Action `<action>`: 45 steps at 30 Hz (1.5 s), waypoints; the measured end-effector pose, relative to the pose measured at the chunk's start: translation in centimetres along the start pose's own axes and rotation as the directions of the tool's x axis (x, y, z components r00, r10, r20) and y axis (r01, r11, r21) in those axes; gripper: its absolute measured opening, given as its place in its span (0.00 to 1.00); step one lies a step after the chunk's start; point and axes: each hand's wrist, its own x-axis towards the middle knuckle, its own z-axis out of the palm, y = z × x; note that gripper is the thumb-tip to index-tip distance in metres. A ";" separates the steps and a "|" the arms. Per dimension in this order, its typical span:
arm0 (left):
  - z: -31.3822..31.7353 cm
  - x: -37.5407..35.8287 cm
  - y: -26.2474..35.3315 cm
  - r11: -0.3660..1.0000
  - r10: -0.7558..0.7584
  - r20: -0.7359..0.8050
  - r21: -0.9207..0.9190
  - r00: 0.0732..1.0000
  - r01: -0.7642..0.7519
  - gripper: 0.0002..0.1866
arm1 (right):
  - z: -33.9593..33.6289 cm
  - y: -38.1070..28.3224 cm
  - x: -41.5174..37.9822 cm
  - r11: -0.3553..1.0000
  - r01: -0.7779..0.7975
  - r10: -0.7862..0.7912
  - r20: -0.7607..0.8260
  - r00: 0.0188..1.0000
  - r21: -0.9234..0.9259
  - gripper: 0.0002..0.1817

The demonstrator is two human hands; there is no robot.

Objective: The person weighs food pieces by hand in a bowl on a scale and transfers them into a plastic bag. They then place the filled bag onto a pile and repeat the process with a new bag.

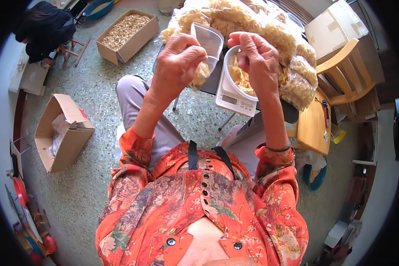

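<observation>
My left hand [180,62] is closed on the edge of a clear plastic bag [210,41], which hangs open-mouthed with some pale dried slices low in it. Over the right side of a white bowl [226,66] is my right hand [258,55], fingers curled in with the thumb against them; whatever they pinch, if anything, is hidden. Yellowish dried slices [241,80] lie in the bowl. Underneath it, a white digital scale [236,104] rests on the dark table, its display and buttons facing me.
Filled clear bags [270,26] are piled behind and right of the scale. A wooden chair [314,117] stands at right. On the floor at left are a carton of dried pieces [127,31] and an open carton [71,137]. Another person [44,29] sits at upper left.
</observation>
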 end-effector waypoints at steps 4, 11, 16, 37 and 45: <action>0.2 -0.2 -0.4 0.999 -0.025 -0.162 -0.031 0.986 0.021 0.08 | -3.3 0.3 0.3 0.981 0.148 -0.167 -0.159 0.973 -0.123 0.08; 1.2 -0.4 -0.4 0.997 -0.027 -0.129 -0.076 0.991 0.018 0.09 | -7.8 4.0 0.4 0.763 0.086 -0.128 -0.019 0.992 -0.641 0.07; 1.3 -0.4 -0.5 0.999 -0.012 -0.118 -0.040 0.993 0.008 0.09 | -7.1 4.1 -0.7 0.717 0.169 -0.106 0.134 0.985 -0.676 0.11; 1.7 -0.2 0.5 1.000 0.011 -0.050 -0.025 0.999 -0.012 0.09 | -8.7 3.6 -0.5 0.996 0.013 -0.031 -0.204 0.978 -0.093 0.10; 1.9 0.3 1.4 0.999 0.013 0.015 -0.034 1.000 -0.013 0.09 | -2.7 -1.1 -0.7 0.961 0.266 -0.277 -0.218 0.936 -0.082 0.07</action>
